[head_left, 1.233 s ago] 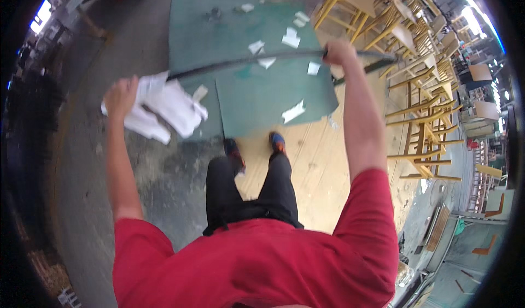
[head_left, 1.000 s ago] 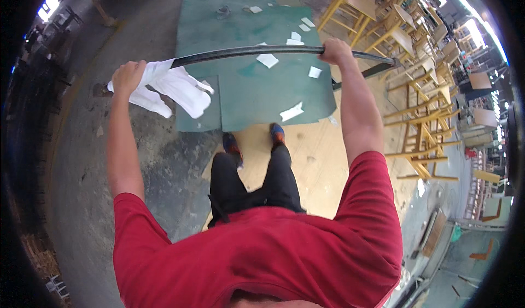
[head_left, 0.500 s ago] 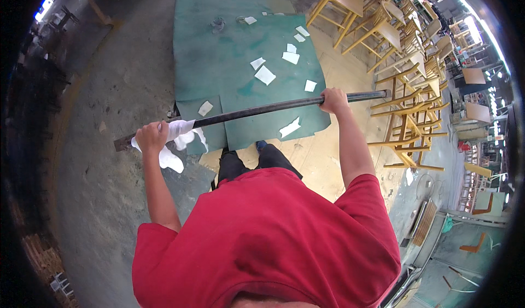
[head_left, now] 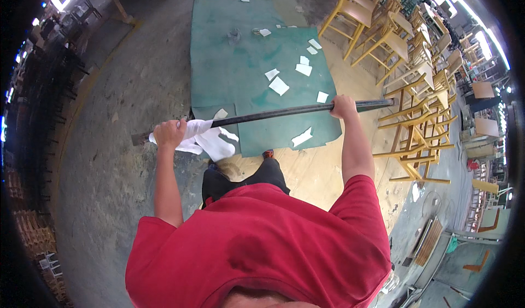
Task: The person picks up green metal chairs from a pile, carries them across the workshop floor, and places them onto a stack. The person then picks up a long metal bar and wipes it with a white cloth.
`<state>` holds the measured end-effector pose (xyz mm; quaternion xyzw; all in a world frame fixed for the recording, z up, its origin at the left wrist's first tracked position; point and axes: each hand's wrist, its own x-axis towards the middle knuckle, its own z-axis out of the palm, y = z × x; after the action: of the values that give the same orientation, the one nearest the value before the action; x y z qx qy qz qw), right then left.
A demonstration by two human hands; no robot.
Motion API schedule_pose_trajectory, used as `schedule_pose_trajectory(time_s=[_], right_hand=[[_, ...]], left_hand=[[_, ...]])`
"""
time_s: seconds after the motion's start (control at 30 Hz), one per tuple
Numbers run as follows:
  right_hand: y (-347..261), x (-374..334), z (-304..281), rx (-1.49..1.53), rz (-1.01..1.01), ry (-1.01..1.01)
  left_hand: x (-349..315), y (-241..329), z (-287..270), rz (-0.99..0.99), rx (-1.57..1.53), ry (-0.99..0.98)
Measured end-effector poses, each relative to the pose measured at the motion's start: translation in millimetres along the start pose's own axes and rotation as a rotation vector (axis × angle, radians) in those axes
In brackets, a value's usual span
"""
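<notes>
A long dark bar (head_left: 273,113), apparently metal, stretches crosswise in front of me, its right end a little higher in the view. Near its left end, my left hand (head_left: 169,133) is closed round it, with a white cloth (head_left: 216,145) bunched under the fingers. The cloth's loose part hangs below the bar. My right hand (head_left: 344,107) grips the bar directly, short of its right end. Both ends stick out past my hands. How far the cloth wraps round the bar is hidden by my fingers.
Beneath the bar lies a green sheet (head_left: 219,51) on the floor, strewn with several white scraps (head_left: 279,86). Rows of wooden chairs (head_left: 418,116) line the right side. Dark stacked furniture (head_left: 46,89) stands far left. One of my feet (head_left: 268,154) shows near the sheet's close edge.
Both hands keep their hold on the bar. The cloth's loose end has swung to the right. My legs have shifted, and the floor and chairs sit slightly lower and further right in view.
</notes>
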<state>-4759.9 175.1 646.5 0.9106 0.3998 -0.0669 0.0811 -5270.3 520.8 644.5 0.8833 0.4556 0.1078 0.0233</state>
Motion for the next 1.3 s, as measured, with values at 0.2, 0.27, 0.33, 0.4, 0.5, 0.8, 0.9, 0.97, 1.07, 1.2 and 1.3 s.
schedule_pose_trajectory(time_s=[0.2,0.27,0.33,0.4,0.5,0.8,0.9,0.97,1.07,1.2,1.3], right_hand=[[-41,-35,17,0.000,-0.014,0.017],[-62,-51,14,0.005,0.001,0.027],[-81,-69,14,0.007,0.028,0.016],[-106,-84,10,0.016,0.053,0.022],[-140,-107,3,0.030,0.082,0.036],[-170,-174,-2,-0.014,0.117,0.003],[-168,-190,5,-0.004,0.119,-0.010],[-166,-197,8,0.016,0.080,-0.026],[-154,-202,16,0.008,0.092,-0.019],[-153,-194,14,-0.064,0.076,0.069],[-143,-192,20,-0.082,0.166,-0.007]], left_hand=[[-11,-44,5,0.007,0.008,-0.003],[-12,-63,-2,0.019,-0.004,0.040],[-16,-86,-7,0.039,-0.006,0.060],[-17,-109,-15,0.047,-0.032,0.061],[-22,-143,-31,0.068,-0.034,0.050],[-69,-176,-73,0.112,-0.059,0.016],[-82,-176,-75,0.103,-0.053,-0.003],[-95,-176,-75,0.091,-0.049,-0.012],[-116,-168,-66,0.071,-0.032,0.005],[-111,-169,-60,0.036,0.051,0.066],[-137,-188,-33,0.051,0.048,-0.018]])
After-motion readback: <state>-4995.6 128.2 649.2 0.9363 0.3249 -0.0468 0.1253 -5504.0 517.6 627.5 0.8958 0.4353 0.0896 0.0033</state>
